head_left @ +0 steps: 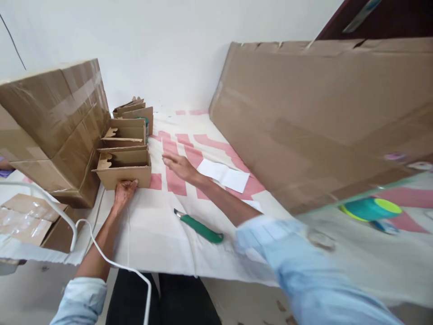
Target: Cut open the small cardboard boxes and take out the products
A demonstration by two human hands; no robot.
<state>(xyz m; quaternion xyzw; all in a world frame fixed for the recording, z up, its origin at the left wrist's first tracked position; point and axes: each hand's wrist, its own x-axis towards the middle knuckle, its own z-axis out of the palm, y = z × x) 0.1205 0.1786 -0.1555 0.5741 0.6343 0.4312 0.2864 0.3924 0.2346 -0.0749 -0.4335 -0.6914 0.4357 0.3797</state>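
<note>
My left hand (pixel 125 194) is at the front face of the nearest small open cardboard box (pixel 130 175), its fingers curled against the box's lower edge; what they hold, if anything, is hidden. Behind that box stands a second open box (pixel 126 128). My right hand (pixel 181 167) hovers over the cloth to the right of the boxes, fingers stretched out, with nothing in them. White paper (pixel 223 175) lies just right of this hand. Nearer to me, a green box cutter (pixel 203 229) rests on the cloth with its tip pointing left.
Large taped cartons (pixel 64 122) stand at the left, with a flattened one (pixel 30 216) in front. A big cardboard panel (pixel 321 117) leans along the right. Teal tape rolls (pixel 365 209) lie beyond it. A white cable (pixel 111 262) crosses the front left.
</note>
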